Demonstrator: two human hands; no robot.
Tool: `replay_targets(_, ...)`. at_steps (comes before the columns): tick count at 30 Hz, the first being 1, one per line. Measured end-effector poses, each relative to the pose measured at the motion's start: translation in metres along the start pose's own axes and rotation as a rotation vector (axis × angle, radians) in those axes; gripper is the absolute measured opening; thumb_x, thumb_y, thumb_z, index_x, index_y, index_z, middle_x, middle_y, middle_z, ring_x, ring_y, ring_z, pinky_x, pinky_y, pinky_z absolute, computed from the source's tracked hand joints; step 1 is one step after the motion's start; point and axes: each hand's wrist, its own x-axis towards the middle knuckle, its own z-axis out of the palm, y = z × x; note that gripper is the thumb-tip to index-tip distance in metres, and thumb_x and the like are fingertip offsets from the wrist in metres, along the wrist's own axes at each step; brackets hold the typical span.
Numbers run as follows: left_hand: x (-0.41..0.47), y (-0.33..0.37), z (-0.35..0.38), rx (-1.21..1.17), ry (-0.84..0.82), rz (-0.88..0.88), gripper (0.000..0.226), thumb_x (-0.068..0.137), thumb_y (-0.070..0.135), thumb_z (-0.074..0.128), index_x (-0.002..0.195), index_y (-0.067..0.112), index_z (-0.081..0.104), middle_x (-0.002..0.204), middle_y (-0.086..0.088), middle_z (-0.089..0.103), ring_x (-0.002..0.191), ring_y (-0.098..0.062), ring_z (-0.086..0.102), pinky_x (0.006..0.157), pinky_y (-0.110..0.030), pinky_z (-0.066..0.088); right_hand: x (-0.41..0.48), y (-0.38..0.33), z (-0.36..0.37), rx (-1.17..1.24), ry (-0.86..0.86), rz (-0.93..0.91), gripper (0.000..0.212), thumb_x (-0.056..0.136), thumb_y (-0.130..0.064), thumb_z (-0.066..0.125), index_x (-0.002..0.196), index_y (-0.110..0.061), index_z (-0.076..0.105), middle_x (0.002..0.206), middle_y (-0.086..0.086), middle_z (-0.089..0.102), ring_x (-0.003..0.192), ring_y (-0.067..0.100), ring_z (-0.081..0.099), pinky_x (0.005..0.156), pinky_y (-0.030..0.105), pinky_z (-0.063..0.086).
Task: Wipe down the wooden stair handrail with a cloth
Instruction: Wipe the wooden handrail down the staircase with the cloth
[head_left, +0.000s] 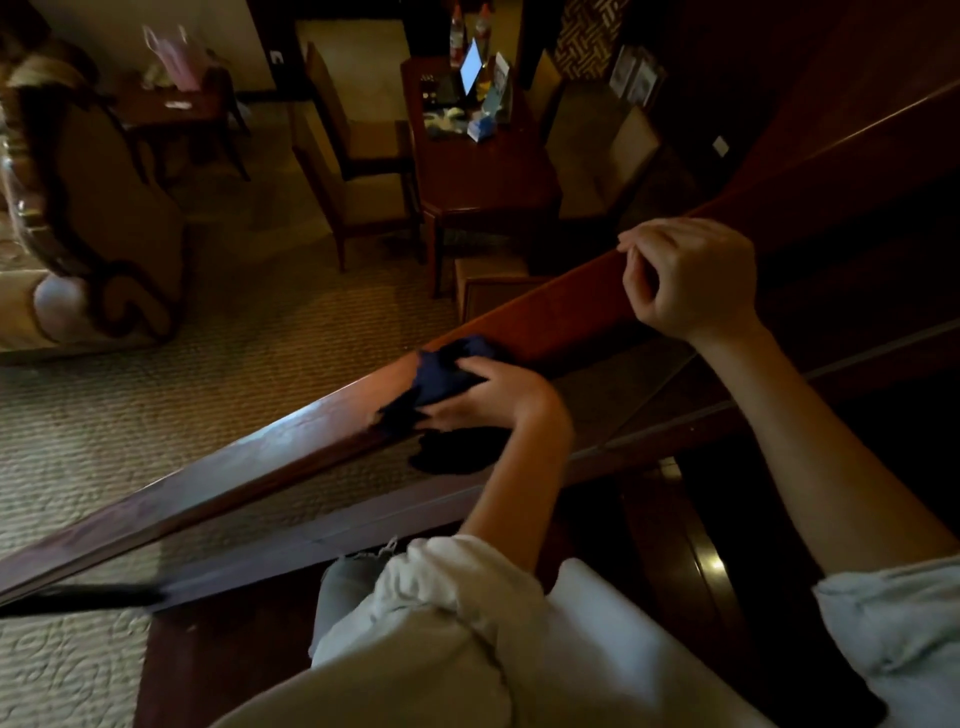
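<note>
The wooden handrail (218, 470) runs diagonally from the lower left up to the right. My left hand (485, 397) presses a dark blue cloth (441, 376) onto the rail's top near the middle of the view, with part of the cloth hanging over the near side. Higher up the rail, my right hand (691, 278) rests on the rail's edge with its fingers curled loosely and nothing in it.
Below the rail lies a carpeted room with a wooden table (483, 161) holding small items, chairs (348, 150) on either side, and an armchair (98, 218) at the left. Dark wooden stair treads (691, 540) are under me on the right.
</note>
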Motion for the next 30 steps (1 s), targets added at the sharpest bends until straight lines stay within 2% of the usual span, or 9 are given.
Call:
replay_targets(5, -0.087, -0.008, 0.022, 0.000, -0.292, -0.104, 0.083, 0.097, 0.030, 0.053, 0.149, 0.028, -0.011, 0.154, -0.006, -0.031, 0.146, -0.023, -0.010, 0.114, -0.033, 0.018, 0.000, 0.001, 0.000, -0.010, -0.010, 0.002, 0.030, 0.092, -0.019, 0.046, 0.090, -0.005, 0.072, 0.088, 0.010, 0.073, 0.081, 0.026, 0.070, 0.068, 0.033, 0.053)
replay_targets(7, -0.066, -0.007, 0.018, 0.016, -0.242, -0.081, 0.082, 0.095, 0.026, 0.057, 0.151, 0.020, -0.003, 0.155, -0.009, -0.028, 0.146, -0.026, -0.008, 0.114, -0.035, 0.019, -0.001, 0.001, -0.001, -0.003, -0.017, 0.002, 0.031, 0.093, -0.020, 0.045, 0.091, -0.005, 0.072, 0.089, 0.010, 0.074, 0.082, 0.025, 0.071, 0.069, 0.032, 0.053)
replay_targets(10, 0.005, -0.001, -0.002, 0.037, 0.009, 0.068, 0.077, 0.092, 0.014, 0.060, 0.150, 0.001, 0.011, 0.156, -0.024, -0.007, 0.146, -0.034, 0.001, 0.114, -0.029, 0.006, -0.001, 0.000, -0.003, 0.016, -0.006, 0.006, 0.030, 0.093, -0.019, 0.046, 0.089, -0.006, 0.072, 0.087, 0.008, 0.074, 0.081, 0.023, 0.071, 0.068, 0.032, 0.055)
replay_targets(14, 0.058, 0.009, -0.020, 0.067, 0.139, -0.046, 0.075, 0.096, 0.019, 0.054, 0.150, 0.000, 0.007, 0.158, -0.020, 0.004, 0.147, -0.030, 0.006, 0.114, -0.027, 0.001, -0.002, -0.001, -0.001, 0.026, 0.000, 0.019, 0.027, 0.092, -0.019, 0.049, 0.087, -0.007, 0.072, 0.084, 0.007, 0.073, 0.079, 0.022, 0.071, 0.066, 0.031, 0.055)
replay_targets(17, -0.004, -0.002, -0.007, 0.112, -0.087, -0.015, 0.078, 0.098, 0.025, 0.052, 0.151, 0.003, -0.001, 0.158, -0.016, -0.013, 0.147, -0.030, -0.004, 0.115, -0.029, 0.003, -0.003, -0.001, -0.002, 0.028, -0.007, 0.021, 0.027, 0.092, -0.019, 0.048, 0.087, -0.007, 0.072, 0.084, 0.006, 0.073, 0.079, 0.022, 0.071, 0.067, 0.030, 0.054)
replay_targets(21, -0.087, -0.011, 0.014, 0.084, -0.352, -0.079, 0.084, 0.097, 0.029, 0.053, 0.151, 0.020, -0.010, 0.154, -0.009, -0.031, 0.146, -0.027, -0.010, 0.114, -0.037, 0.022, -0.001, -0.001, -0.003, 0.018, -0.022, 0.032, 0.030, 0.092, -0.021, 0.046, 0.088, -0.007, 0.072, 0.086, 0.008, 0.073, 0.079, 0.024, 0.071, 0.067, 0.031, 0.053)
replay_targets(23, -0.076, -0.008, 0.020, 0.087, -0.302, -0.072, 0.082, 0.096, 0.027, 0.055, 0.151, 0.020, -0.005, 0.154, -0.010, -0.031, 0.146, -0.029, -0.009, 0.113, -0.036, 0.022, -0.002, -0.002, -0.003, 0.007, -0.029, 0.035, 0.029, 0.091, -0.020, 0.046, 0.089, -0.007, 0.072, 0.087, 0.008, 0.073, 0.081, 0.023, 0.071, 0.068, 0.031, 0.054)
replay_targets(27, 0.004, -0.006, 0.000, 0.235, -0.028, 0.163, 0.069, 0.095, 0.020, 0.057, 0.149, 0.005, 0.017, 0.157, -0.021, -0.013, 0.146, -0.036, -0.003, 0.113, -0.028, 0.009, -0.002, -0.002, -0.003, 0.033, -0.024, 0.043, 0.027, 0.092, -0.019, 0.048, 0.088, -0.007, 0.072, 0.087, 0.006, 0.074, 0.082, 0.021, 0.071, 0.069, 0.030, 0.054)
replay_targets(30, 0.041, -0.003, -0.018, 0.479, -0.034, 0.260, 0.058, 0.096, 0.024, 0.052, 0.146, 0.004, 0.030, 0.159, -0.015, 0.007, 0.146, -0.036, -0.004, 0.116, -0.036, -0.001, 0.000, -0.003, -0.004, 0.033, -0.036, 0.045, 0.026, 0.091, -0.018, 0.049, 0.086, -0.008, 0.071, 0.084, 0.005, 0.073, 0.079, 0.020, 0.071, 0.066, 0.029, 0.053)
